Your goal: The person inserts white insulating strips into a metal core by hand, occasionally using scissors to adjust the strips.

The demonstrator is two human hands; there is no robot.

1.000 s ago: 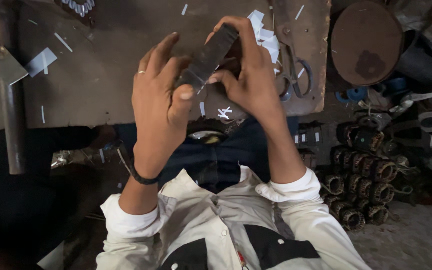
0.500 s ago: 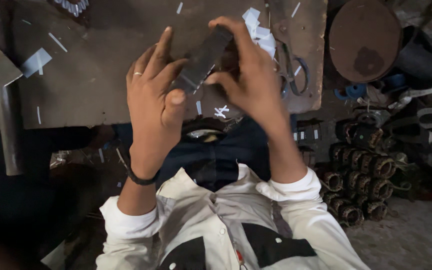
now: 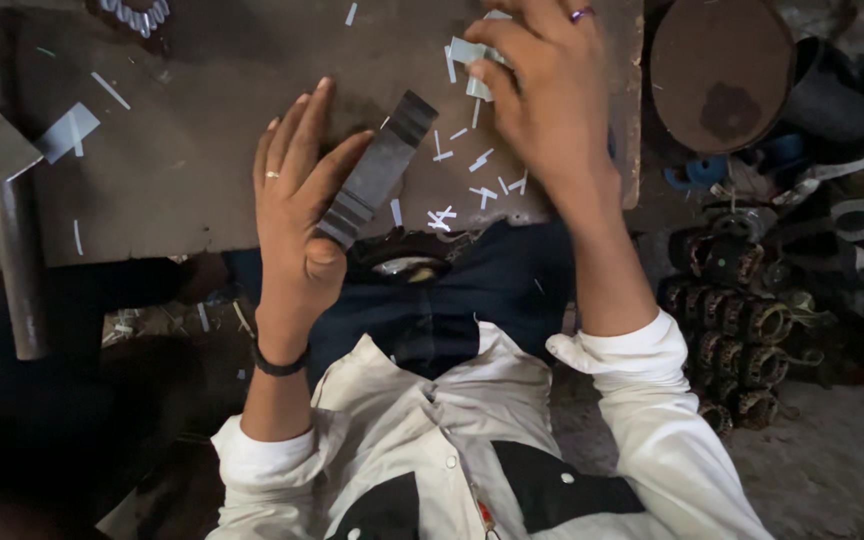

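Fingers [image 3: 297, 140] of the left hand [image 3: 297, 225] clasp a dark grey strip [image 3: 377, 170], its long axis slanting up toward the right hand [image 3: 542, 95], which pinches pale paper slips [image 3: 472, 52] just beyond the strip's upper end, over the surface [image 3: 182, 150].

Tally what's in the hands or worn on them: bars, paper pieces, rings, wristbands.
Dark flat bar, held in left hand: 1
Pale paper piece under right hand: 1
Finger rings: 2
Black wristband: 1
Total: 5

Dark grey strip [image 3: 377, 170], pale paper slips [image 3: 472, 50] — brown worktable [image 3: 202, 150], white-and-black shirt [image 3: 432, 450].
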